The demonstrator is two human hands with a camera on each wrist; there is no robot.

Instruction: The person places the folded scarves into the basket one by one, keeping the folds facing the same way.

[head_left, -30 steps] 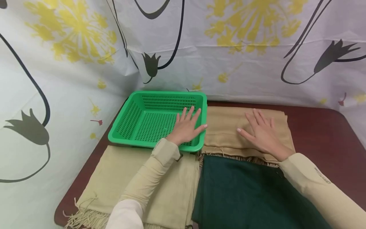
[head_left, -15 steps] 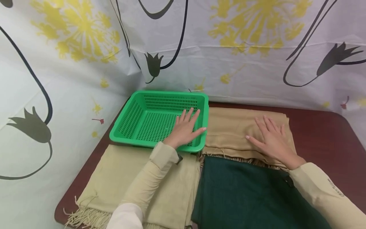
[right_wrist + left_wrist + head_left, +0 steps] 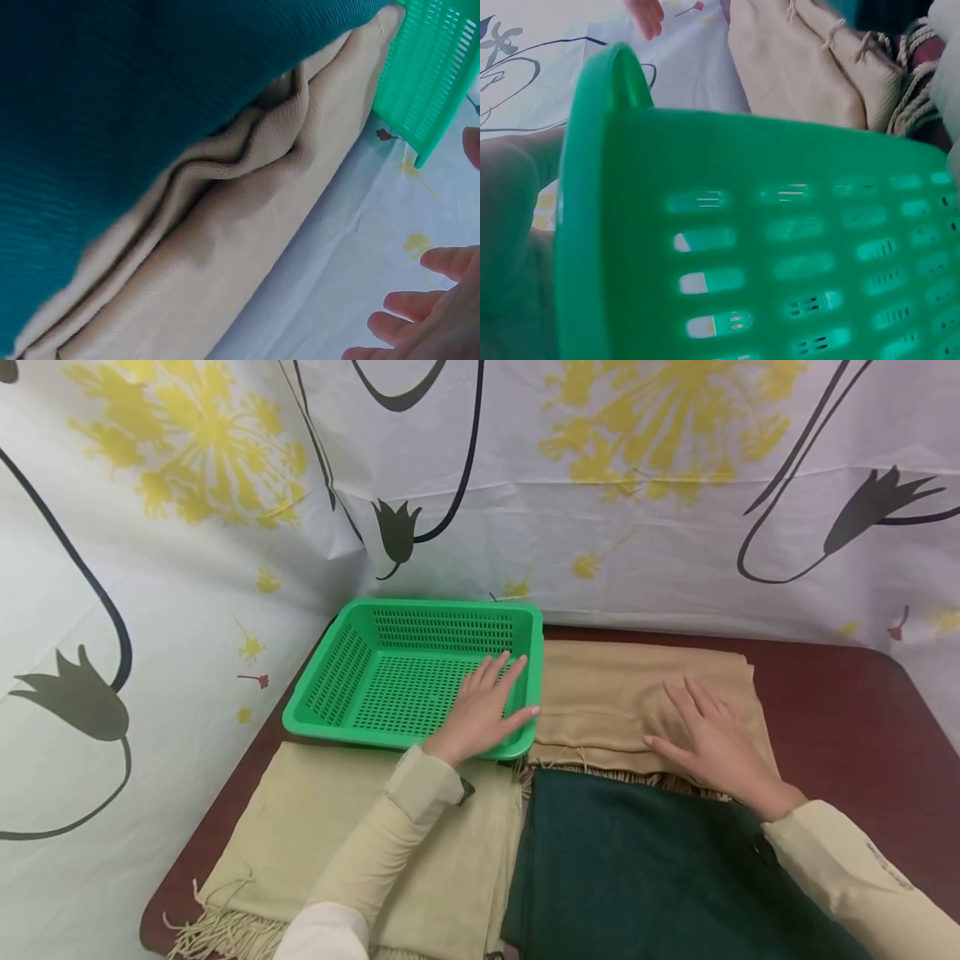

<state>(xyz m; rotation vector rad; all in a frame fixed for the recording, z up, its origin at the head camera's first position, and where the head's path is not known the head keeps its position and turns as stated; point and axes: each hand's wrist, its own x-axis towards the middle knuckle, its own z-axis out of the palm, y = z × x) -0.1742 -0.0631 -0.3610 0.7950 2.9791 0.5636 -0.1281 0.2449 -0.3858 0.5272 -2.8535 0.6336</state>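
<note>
Green basket (image 3: 397, 689), centre-left of head view, interior visible; left-wrist view gives slotted side close up. Left hand (image 3: 476, 710), fingers apart, over its right end. Right hand (image 3: 716, 743), fingers parted, over tan cloth (image 3: 592, 689).

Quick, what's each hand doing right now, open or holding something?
Left hand: open, over the green basket, holding nothing.
Right hand: open, above the tan cloth, holding nothing.

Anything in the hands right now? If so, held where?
Nothing held. Left hand is over the green basket, fingers spread; right hand is over the tan folded cloth.
</note>
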